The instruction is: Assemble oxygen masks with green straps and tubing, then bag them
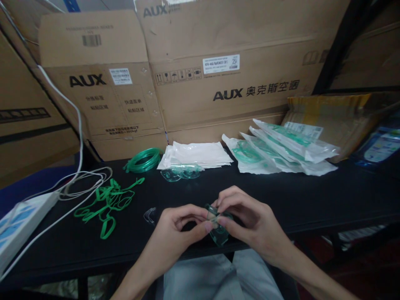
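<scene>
Near the table's front edge, my left hand (pixel 187 227) and my right hand (pixel 245 212) meet at a clear green plastic mask (pixel 220 235). Thumb and fingers of each hand pinch it from either side. My fingertips hide its upper part, so I cannot make out the small piece between them. To the left of my left hand lie thin clear strips (pixel 150 216). Beyond my hands, more clear green masks (pixel 181 172) rest against a stack of white pouches (pixel 200 154).
A tangle of green elastic straps (pixel 109 200) and a coil of green tubing (pixel 143 160) lie on the left. A power strip (pixel 28 225) with white cables is at the left edge. Filled pouches (pixel 281 148) sit at the back right; large cardboard boxes (pixel 187 104) stand behind.
</scene>
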Demonstrator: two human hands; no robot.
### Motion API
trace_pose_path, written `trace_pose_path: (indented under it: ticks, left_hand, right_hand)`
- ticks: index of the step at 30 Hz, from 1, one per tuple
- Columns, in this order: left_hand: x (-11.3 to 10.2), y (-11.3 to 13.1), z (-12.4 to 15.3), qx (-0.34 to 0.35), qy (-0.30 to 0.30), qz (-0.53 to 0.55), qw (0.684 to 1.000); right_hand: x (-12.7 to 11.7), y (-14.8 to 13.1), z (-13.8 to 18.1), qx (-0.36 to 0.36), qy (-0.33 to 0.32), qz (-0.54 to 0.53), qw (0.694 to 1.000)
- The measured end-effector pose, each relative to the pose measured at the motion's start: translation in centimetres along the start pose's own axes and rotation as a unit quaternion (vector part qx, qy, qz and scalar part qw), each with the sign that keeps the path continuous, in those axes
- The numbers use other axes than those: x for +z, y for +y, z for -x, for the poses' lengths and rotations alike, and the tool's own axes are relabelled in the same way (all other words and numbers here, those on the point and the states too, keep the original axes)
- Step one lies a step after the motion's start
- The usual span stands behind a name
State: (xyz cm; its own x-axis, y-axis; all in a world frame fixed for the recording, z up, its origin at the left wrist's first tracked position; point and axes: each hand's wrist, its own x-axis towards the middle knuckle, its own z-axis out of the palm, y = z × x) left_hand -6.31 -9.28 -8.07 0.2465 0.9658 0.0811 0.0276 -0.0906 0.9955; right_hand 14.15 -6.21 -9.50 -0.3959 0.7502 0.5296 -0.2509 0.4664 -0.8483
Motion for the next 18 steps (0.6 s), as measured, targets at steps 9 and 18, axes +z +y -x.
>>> trace_pose_path:
  ticks: [9, 18]
  left_hand:
    - [0.21, 0.16, 0.16, 0.035, 0.006, -0.075, 0.997]
    - [0.49, -0.19, 0.05, 0.045, 0.024, -0.1, 0.994]
  right_hand:
    - [0.3, 0.06, 0.08, 0.036, 0.012, -0.009, 0.999]
    - [0.11, -0.68, -0.62, 0.091, 0.04, 0.07, 0.993]
